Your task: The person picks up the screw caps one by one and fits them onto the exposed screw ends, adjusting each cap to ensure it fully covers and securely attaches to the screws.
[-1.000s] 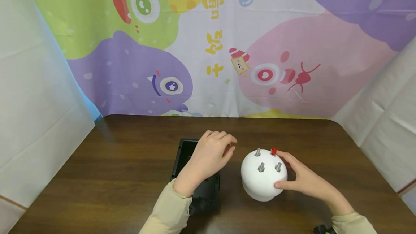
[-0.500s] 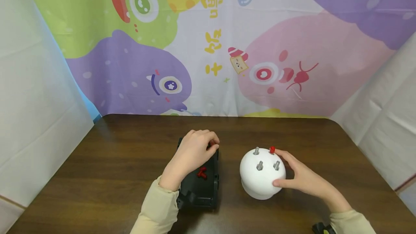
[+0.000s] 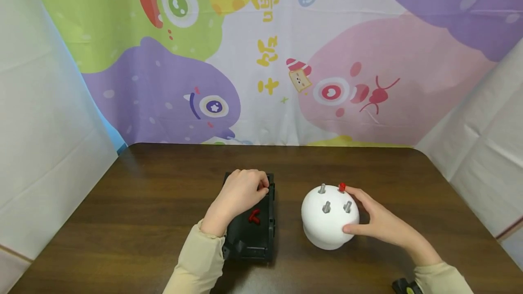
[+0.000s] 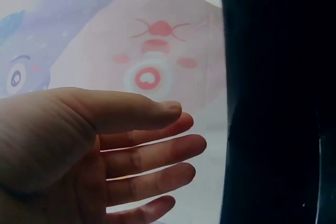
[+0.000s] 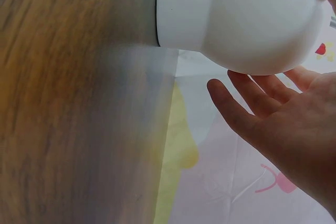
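A black tray point(image 3: 271, 235) stands left of the middle of the table, with small red pieces point(image 3: 254, 216) lying in it. Over the tray's far part is my left hand point(image 3: 237, 194); its fingers look loosely bent, and in the left wrist view no object shows between thumb and fingers. A white rounded body point(image 3: 328, 230) on a flat base stands to the right, several metal bolts point(image 3: 326, 207) rising from its top. One red cap point(image 3: 342, 187) sits on the far right bolt. My right hand point(image 3: 380, 223) holds the white body's right side between thumb and fingers.
Beneath everything is a dark brown wooden table point(image 3: 143, 221). A cartoon-printed cloth point(image 3: 282, 121) hangs behind its far edge, and pale cloth hangs on both sides. A black object point(image 3: 402, 286) shows beside the right sleeve at the bottom edge.
My left hand has moved left from between the tray and the white body to over the tray, then slightly lower. The right hand has kept its hold on the white body.
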A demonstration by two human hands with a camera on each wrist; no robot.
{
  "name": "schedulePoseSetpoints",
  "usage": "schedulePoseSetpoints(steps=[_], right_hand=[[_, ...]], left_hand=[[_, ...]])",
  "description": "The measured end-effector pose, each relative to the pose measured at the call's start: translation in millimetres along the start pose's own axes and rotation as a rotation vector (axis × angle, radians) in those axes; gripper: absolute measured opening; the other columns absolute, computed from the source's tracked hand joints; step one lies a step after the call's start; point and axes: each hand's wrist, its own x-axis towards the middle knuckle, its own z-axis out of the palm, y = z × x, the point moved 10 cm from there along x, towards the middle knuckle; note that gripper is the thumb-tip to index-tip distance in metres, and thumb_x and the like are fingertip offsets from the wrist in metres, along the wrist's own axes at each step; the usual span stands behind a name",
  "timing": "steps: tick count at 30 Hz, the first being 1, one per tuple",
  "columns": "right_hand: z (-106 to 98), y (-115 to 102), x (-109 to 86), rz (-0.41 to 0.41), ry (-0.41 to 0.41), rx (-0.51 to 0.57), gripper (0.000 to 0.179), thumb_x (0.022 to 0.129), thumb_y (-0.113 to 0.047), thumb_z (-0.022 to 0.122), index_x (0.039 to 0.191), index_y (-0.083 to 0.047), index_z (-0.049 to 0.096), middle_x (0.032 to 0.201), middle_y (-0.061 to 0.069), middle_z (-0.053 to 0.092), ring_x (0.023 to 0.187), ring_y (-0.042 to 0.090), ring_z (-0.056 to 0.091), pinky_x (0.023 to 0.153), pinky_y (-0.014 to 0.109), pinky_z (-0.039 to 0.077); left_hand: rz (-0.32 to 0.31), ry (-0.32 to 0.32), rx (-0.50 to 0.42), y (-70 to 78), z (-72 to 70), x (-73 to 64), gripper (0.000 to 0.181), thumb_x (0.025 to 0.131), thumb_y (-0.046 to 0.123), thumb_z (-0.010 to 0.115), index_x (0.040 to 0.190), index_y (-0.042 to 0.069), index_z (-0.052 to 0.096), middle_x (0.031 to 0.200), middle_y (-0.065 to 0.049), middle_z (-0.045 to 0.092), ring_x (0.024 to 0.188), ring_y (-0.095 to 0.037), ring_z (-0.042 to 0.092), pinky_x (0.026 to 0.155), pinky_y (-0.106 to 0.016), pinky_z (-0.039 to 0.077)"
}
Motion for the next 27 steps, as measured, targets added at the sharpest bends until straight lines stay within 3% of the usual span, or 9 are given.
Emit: schedulePoseSetpoints(steps=[10, 16, 23, 27], right_hand=[[-3, -3, -1.0, 0.001, 0.014, -0.027, 0.081, 0.071, -0.031, 0.076, 0.138, -0.016, 0.031, 0.132, 0.009, 0.042, 0.112, 0.023, 0.047, 0.087, 0.052, 0.041], [-2, 2, -1.0, 0.008, 0.017, -0.019, 0.082, 0.071, -0.032, 0.077, 0.137, -0.018, 0.032, 0.132, 0.007, 0.042, 0.113, 0.022, 0.046, 0.087, 0.053, 0.04], [0, 2, -0.2, -0.005, 0.006, -0.005, 0.081, 0.071, -0.03, 0.077, 0.137, -0.016, 0.031, 0.133, 0.01, 0.041, 0.116, 0.03, 0.043, 0.087, 0.054, 0.039], [0, 2, -1.5, 0.002, 0.001, 0.013, 0.081, 0.072, -0.029, 0.076, 0.138, -0.016, 0.03, 0.133, 0.011, 0.04, 0.115, 0.032, 0.043, 0.087, 0.056, 0.039]], left_hand=[[-0.035, -0.097, 0.052, -5.3, 21.0, 1.9, 0.009, 0.083, 0.017, 0.064, 0.089, 0.015, 0.069, 0.082, 0.002, 0.067, 0.067, -0.014, 0.06, 0.07, -0.035, 0.048], [-0.056, -0.144, 0.031, -10.1, 32.6, 3.0, 0.009, 0.083, 0.017, 0.062, 0.09, 0.014, 0.068, 0.084, 0.002, 0.067, 0.061, -0.011, 0.057, 0.06, -0.029, 0.046], [-0.076, -0.181, 0.027, -13.5, 39.3, 0.9, 0.012, 0.083, 0.017, 0.063, 0.093, 0.012, 0.068, 0.089, -0.001, 0.067, 0.068, -0.014, 0.06, 0.063, -0.032, 0.049], [-0.077, -0.209, 0.022, -13.4, 43.6, 0.3, 0.01, 0.082, 0.014, 0.063, 0.073, 0.011, 0.063, 0.063, 0.003, 0.057, 0.052, -0.01, 0.047, 0.051, -0.025, 0.037]])
